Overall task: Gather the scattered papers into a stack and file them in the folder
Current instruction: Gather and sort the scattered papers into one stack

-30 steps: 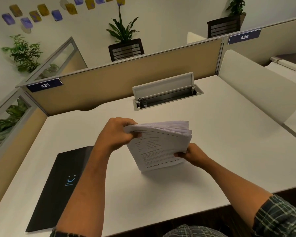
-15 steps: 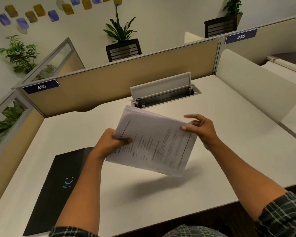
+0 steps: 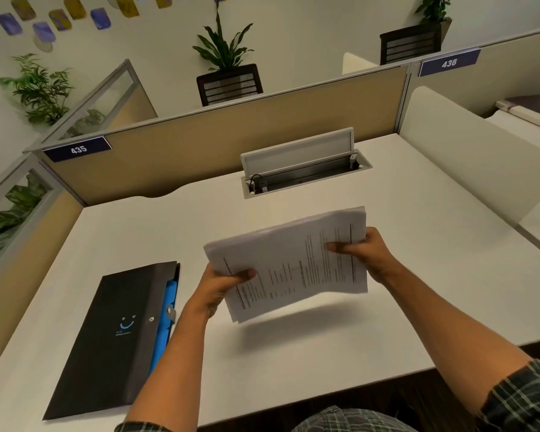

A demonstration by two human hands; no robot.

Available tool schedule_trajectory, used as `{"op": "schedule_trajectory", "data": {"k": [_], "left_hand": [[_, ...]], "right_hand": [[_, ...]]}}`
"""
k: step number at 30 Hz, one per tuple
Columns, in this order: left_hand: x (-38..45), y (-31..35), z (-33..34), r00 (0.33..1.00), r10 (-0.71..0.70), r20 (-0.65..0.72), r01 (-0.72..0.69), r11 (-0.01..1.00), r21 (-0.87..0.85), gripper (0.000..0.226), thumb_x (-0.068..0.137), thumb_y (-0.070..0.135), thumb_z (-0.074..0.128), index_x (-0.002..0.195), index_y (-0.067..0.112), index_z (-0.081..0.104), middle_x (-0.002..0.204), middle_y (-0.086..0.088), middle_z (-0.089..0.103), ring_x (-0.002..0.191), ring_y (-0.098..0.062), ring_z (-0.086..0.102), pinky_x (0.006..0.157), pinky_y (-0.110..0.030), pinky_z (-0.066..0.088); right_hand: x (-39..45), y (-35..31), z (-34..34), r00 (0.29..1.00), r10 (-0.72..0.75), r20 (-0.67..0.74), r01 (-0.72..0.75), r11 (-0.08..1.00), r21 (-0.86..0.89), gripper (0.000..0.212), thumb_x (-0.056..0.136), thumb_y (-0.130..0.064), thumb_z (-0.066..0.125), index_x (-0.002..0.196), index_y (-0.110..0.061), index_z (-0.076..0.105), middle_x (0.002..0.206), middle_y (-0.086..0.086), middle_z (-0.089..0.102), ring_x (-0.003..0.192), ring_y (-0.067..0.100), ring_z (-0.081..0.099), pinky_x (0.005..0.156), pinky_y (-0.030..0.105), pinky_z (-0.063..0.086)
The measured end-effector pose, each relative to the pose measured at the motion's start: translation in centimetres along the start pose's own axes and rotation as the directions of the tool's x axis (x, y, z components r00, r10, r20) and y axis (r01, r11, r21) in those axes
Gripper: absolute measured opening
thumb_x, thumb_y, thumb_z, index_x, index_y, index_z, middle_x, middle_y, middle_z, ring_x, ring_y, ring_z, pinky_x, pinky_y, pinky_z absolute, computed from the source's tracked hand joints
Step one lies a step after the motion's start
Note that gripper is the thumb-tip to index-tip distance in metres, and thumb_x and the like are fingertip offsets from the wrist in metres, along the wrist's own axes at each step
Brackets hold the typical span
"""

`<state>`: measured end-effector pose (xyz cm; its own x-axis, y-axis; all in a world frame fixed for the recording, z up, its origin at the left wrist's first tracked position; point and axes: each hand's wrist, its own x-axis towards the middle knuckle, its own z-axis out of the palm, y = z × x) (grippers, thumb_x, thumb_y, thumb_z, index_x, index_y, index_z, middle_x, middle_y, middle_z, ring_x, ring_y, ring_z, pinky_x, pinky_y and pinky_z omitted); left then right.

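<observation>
Left of the paper stack (image 3: 293, 263) lies the black folder (image 3: 119, 335), near the worktop (image 3: 293, 363) front edge; left hand (image 3: 222, 288) and right hand (image 3: 367, 254), each grip clamped on the stack's edges, hold it above bare worktop

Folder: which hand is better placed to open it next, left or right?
Left, probably. The folder lies closed on the desk just beside the left hand; the right hand grips the paper stack on its far side and could hold it alone.
</observation>
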<state>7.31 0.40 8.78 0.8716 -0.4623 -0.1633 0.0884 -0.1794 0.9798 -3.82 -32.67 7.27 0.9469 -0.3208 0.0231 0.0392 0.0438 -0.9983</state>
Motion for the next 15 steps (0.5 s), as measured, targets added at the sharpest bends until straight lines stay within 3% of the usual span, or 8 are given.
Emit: {"op": "schedule_trajectory", "data": {"k": [5,11,15], "left_hand": [[-0.2,-0.2,0.0,0.999,0.008,-0.040,-0.009,1.000,-0.015,0.050,0.050,0.037,0.095,0.097,0.034,0.079,0.101,-0.004,0.079,0.093,-0.019,0.075,0.074,-0.033,0.063],[-0.8,-2.4,1.4,0.999,-0.044,-0.023,0.044,0.999,0.013,0.049,0.053,0.017,0.100,0.095,0.033,0.080,0.096,0.006,0.080,0.086,-0.005,0.074,0.066,-0.019,0.058],[-0.1,-2.4,1.6,0.998,-0.055,-0.042,0.056,0.998,0.033,0.057,0.053,0.020,0.100,0.103,0.026,0.074,0.095,0.007,0.079,0.085,-0.004,0.074,0.064,-0.019,0.058]], "right_hand": [[-0.4,0.1,0.1,0.998,-0.036,0.042,0.039,0.997,-0.064,0.023,0.068,-0.038,0.085,0.090,-0.041,0.081,0.097,-0.002,0.079,0.088,0.024,0.074,0.073,0.034,0.064],[-2.1,3.4,-0.9,0.994,0.063,0.085,-0.060,0.997,-0.044,0.042,0.056,-0.039,0.094,0.095,-0.033,0.081,0.099,0.004,0.080,0.096,0.022,0.076,0.073,0.032,0.063],[-1.9,4.1,-0.8,0.995,0.093,0.036,-0.092,0.996,-0.014,0.041,0.054,-0.040,0.093,0.093,-0.033,0.082,0.099,0.003,0.080,0.096,0.021,0.076,0.072,0.028,0.061]]}}
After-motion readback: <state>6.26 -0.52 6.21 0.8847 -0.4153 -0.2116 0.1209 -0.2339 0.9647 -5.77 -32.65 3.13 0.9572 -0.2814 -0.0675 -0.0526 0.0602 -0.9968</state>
